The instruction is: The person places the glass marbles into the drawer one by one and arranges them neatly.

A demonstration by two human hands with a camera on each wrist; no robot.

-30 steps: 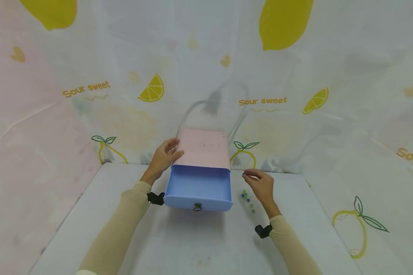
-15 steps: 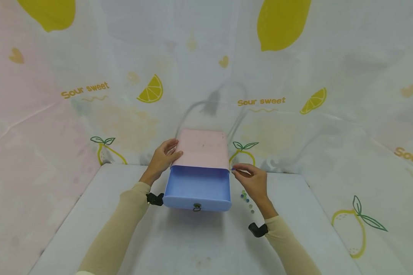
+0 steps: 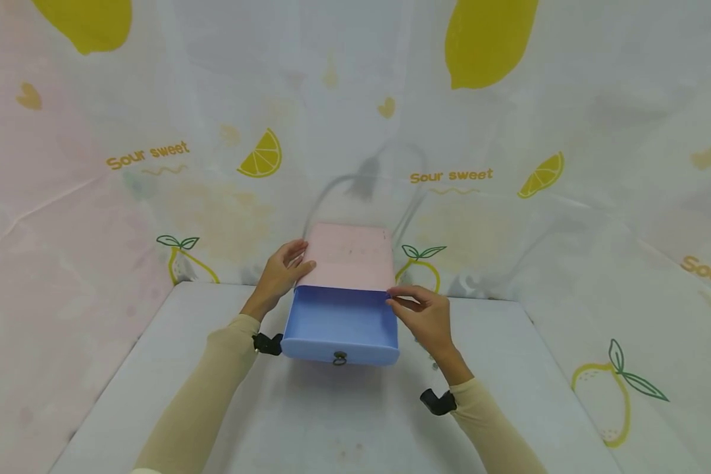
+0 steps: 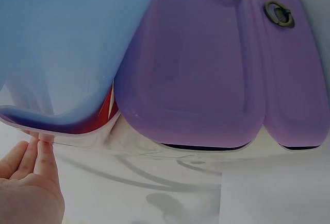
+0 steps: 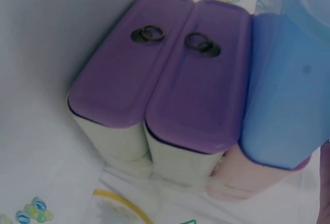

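Note:
A small drawer cabinet with a pink top (image 3: pixel 349 257) stands against the back wall. Its blue top drawer (image 3: pixel 314 349) is pulled out towards me, with a ring pull on its front. My left hand (image 3: pixel 278 276) rests on the cabinet's left edge, thumb on top; in the left wrist view its fingers (image 4: pixel 46 165) touch the side. Between thumb and forefinger my right hand (image 3: pixel 425 319) pinches a small blue marble (image 3: pixel 388 295), over the drawer's right back corner. Only a sliver of that hand shows at the right wrist view's edge.
Two closed purple drawers (image 5: pixel 201 90) with ring pulls sit below the blue one. Several glass marbles (image 5: pixel 33 211) lie on the white table (image 3: pixel 486 355) to the cabinet's right, partly covered by my right hand in the head view. A lemon-print cloth (image 3: pixel 332 131) hangs behind.
My right hand has moved left with the marble, from beside the cabinet to the open drawer's right edge. The left hand has stayed on the cabinet.

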